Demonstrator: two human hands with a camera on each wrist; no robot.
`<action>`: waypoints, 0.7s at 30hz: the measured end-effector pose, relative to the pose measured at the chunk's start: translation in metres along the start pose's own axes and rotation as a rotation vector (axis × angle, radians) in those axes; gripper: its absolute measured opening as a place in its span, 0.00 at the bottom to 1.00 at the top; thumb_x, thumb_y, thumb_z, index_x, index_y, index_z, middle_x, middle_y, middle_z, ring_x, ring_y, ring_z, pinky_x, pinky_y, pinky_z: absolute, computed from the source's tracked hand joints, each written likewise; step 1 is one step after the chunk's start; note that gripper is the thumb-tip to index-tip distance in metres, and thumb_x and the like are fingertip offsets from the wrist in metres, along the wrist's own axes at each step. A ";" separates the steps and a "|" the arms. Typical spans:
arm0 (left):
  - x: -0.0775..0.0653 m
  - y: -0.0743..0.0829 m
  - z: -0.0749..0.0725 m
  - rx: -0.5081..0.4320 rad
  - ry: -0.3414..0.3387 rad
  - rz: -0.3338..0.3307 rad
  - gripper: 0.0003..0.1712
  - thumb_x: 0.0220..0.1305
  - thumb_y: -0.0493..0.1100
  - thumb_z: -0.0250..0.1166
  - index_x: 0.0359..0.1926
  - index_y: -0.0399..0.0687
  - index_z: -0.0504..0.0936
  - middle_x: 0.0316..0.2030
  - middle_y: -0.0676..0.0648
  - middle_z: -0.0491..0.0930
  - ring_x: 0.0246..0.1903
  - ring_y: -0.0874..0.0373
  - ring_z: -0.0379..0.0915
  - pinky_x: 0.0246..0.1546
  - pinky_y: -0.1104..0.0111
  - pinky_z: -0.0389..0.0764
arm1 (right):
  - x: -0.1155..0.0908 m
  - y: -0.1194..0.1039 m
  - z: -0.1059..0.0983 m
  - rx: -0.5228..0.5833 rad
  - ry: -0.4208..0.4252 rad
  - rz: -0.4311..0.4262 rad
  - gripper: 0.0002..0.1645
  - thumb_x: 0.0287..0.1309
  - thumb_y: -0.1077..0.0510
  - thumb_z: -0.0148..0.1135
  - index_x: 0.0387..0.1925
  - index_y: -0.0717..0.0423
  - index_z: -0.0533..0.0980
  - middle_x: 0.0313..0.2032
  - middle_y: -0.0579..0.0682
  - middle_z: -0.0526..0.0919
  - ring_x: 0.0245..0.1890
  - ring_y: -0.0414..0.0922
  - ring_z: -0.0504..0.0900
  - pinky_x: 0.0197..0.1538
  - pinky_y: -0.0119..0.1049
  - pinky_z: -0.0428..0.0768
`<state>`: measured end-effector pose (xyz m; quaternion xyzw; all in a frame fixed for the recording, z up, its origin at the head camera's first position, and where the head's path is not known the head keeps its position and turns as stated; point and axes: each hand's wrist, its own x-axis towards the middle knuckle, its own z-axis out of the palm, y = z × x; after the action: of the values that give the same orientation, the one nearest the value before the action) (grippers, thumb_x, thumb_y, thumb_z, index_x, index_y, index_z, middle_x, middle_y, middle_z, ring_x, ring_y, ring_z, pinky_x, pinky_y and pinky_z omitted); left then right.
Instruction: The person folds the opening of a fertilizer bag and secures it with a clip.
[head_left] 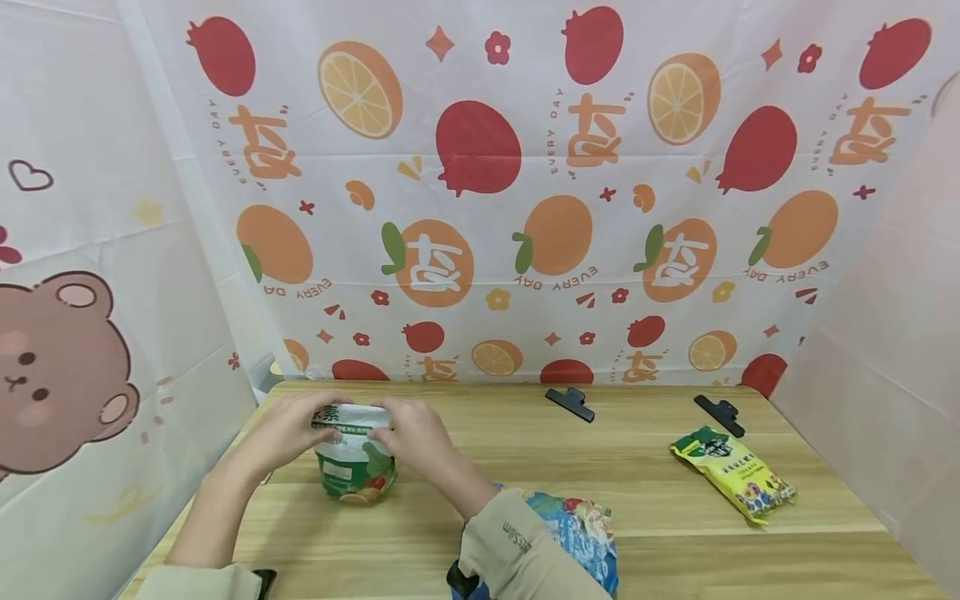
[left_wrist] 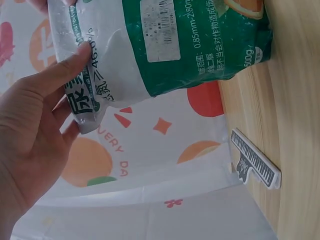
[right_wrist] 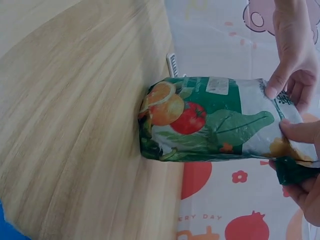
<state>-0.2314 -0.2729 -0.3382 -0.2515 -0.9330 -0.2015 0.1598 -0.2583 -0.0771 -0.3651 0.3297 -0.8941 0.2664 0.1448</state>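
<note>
A green and white fertilizer bag [head_left: 356, 467] with fruit and vegetable pictures stands upright at the table's left side. My left hand [head_left: 296, 429] pinches its top left edge, thumb on the front and fingers behind, as the left wrist view shows. On the opposite top corner, my right hand [head_left: 416, 433] pinches the bag too. In the right wrist view a green flap [right_wrist: 295, 171] of the bag sticks out between the right fingers. The bag's bottom rests on the wooden table [right_wrist: 90, 120].
A blue patterned bag [head_left: 577, 533] lies under my right forearm. Further right is a yellow and green packet [head_left: 735, 473]. Two black clips [head_left: 570, 403] lie near the back edge, and a white-rimmed clip [left_wrist: 256, 159] sits by the green bag. A printed curtain [head_left: 480, 208] hangs behind.
</note>
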 end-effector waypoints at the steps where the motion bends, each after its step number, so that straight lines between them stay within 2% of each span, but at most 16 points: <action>1: 0.000 -0.001 0.000 -0.010 -0.002 -0.005 0.24 0.43 0.32 0.73 0.45 0.39 0.79 0.39 0.46 0.80 0.38 0.50 0.75 0.38 0.55 0.76 | 0.000 0.000 0.000 0.003 0.005 0.002 0.21 0.50 0.53 0.68 0.48 0.52 0.78 0.38 0.41 0.82 0.28 0.30 0.72 0.28 0.18 0.69; 4: -0.001 -0.002 0.001 -0.044 -0.001 0.001 0.21 0.45 0.32 0.72 0.44 0.39 0.79 0.38 0.46 0.80 0.37 0.51 0.75 0.37 0.56 0.76 | 0.001 -0.001 0.000 0.015 0.020 0.004 0.18 0.50 0.53 0.69 0.44 0.54 0.80 0.35 0.42 0.82 0.24 0.29 0.71 0.24 0.17 0.67; 12: -0.001 -0.006 0.006 -0.082 0.056 0.036 0.14 0.47 0.31 0.70 0.39 0.41 0.81 0.34 0.50 0.81 0.34 0.55 0.75 0.31 0.61 0.76 | 0.002 -0.003 0.004 0.072 0.076 0.044 0.11 0.49 0.56 0.69 0.35 0.54 0.83 0.29 0.41 0.83 0.23 0.28 0.72 0.25 0.16 0.68; 21: -0.001 -0.008 0.010 -0.087 0.104 0.000 0.10 0.48 0.31 0.69 0.32 0.47 0.82 0.29 0.55 0.79 0.31 0.59 0.73 0.28 0.64 0.74 | 0.002 -0.007 0.007 0.102 0.154 0.094 0.04 0.47 0.57 0.70 0.28 0.51 0.84 0.24 0.38 0.82 0.23 0.25 0.72 0.25 0.16 0.68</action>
<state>-0.2363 -0.2754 -0.3495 -0.2477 -0.9138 -0.2548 0.1968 -0.2557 -0.0868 -0.3668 0.2731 -0.8800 0.3425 0.1837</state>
